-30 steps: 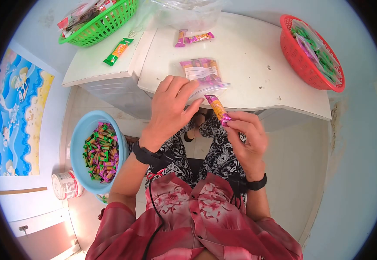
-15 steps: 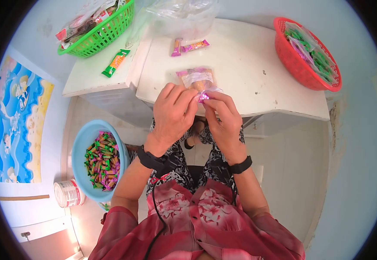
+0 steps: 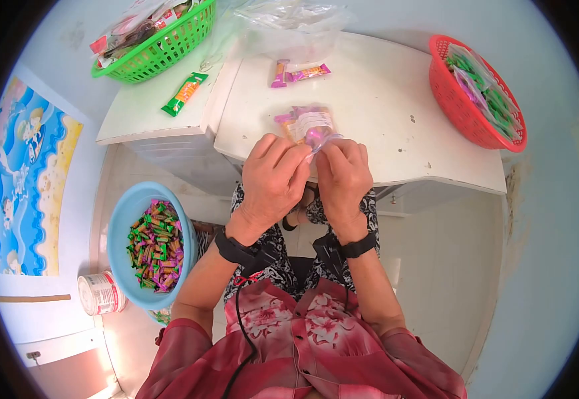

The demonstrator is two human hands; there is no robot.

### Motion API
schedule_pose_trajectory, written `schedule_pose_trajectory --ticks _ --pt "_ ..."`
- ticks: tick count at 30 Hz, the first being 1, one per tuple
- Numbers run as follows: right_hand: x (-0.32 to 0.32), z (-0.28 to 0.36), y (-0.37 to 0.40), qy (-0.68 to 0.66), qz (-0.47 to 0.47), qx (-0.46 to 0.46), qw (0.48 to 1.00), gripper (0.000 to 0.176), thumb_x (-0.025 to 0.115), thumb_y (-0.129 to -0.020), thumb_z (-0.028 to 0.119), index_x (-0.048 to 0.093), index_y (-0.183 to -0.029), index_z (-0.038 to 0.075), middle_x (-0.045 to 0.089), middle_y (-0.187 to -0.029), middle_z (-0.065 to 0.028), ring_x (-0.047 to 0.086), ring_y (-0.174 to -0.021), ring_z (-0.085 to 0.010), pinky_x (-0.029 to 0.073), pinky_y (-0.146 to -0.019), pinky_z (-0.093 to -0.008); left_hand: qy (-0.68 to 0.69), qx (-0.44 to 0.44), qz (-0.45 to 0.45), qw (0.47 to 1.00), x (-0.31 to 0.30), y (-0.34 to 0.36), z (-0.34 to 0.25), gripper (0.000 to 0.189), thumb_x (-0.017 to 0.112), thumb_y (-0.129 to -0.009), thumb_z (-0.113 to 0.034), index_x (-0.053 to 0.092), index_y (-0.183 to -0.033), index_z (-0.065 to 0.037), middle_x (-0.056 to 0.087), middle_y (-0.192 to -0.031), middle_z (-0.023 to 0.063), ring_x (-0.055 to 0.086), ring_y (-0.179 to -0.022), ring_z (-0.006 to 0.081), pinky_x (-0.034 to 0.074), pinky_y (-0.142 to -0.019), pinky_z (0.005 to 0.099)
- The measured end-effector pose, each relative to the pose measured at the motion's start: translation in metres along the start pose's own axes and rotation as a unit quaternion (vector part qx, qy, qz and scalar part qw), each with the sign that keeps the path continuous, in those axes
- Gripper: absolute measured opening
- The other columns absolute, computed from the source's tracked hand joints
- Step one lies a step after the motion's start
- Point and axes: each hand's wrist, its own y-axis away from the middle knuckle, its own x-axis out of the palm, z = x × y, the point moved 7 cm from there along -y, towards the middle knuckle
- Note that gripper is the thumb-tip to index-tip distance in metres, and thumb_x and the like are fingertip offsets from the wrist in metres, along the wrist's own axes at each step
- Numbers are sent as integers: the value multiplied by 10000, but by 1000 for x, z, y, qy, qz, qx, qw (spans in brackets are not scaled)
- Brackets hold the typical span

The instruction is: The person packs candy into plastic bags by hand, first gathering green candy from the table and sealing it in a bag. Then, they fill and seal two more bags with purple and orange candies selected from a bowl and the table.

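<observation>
A small clear plastic bag (image 3: pixel 314 122) with purple-wrapped snacks inside lies at the front edge of the white table. My left hand (image 3: pixel 275 174) pinches the near left side of the bag's mouth. Opposite it, my right hand (image 3: pixel 342 178) is closed on the right side of the same mouth, fingertips close to the left ones. A purple snack shows inside near the mouth. Farther back on the table lie two purple snack packets, a small upright one (image 3: pixel 280 74) and a longer one (image 3: pixel 308 72).
A green basket (image 3: pixel 159 53) of packages stands back left, near a green snack packet (image 3: pixel 185 94). On the right is a red basket (image 3: pixel 459 100) of bagged green snacks. A blue basin (image 3: pixel 122 239) of snacks and a white tub (image 3: pixel 101 293) sit low left. Clear plastic bags (image 3: pixel 289 30) lie behind.
The purple snack that was between my fingertips at the bag's mouth is now inside the bag. Both hands have moved slightly down and closed on the mouth. The view has shifted a little.
</observation>
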Motion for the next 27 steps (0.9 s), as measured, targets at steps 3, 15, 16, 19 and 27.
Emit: schedule_pose_trajectory --ticks 3,15,16,19,27 --pt "-1 1 1 -12 5 2 1000 206 793 -788 -9 738 -967 78 709 -948 -47 655 -821 -276 547 -676 -388 25 10 -5 1000 -4 -1 -2 178 756 -852 4 718 -1023 -30 687 -909 90 622 -817 299 512 -704 397" --pt "-33 -39 9 -91 4 92 992 160 733 -928 -40 734 -1068 38 698 -912 -89 633 -668 -169 541 -597 -300 -95 -133 40 986 21 -52 115 374 736 -940 -242 662 -1223 -9 727 -1007 147 693 -926 332 549 -821 448" --pt "-32 -41 9 -96 5 103 990 155 731 -931 -35 732 -1068 37 697 -910 -86 628 -664 -168 534 -599 -297 -124 -137 57 981 27 -58 124 402 731 -956 -268 655 -1256 -12 734 -1027 146 702 -944 323 555 -832 444" --pt "-31 -44 9 -98 6 116 988 139 729 -938 -19 727 -1065 39 694 -898 -78 620 -653 -168 517 -600 -291 -164 -179 133 961 47 -73 144 433 732 -948 -335 657 -1242 -25 739 -1048 160 710 -973 359 551 -829 472" --pt "-34 -44 7 -91 38 123 987 111 706 -965 -7 719 -1073 15 678 -878 -90 617 -690 -169 509 -639 -290 -182 -188 168 950 82 -82 173 328 761 -856 -263 658 -1065 -32 727 -994 194 711 -960 410 558 -823 537"
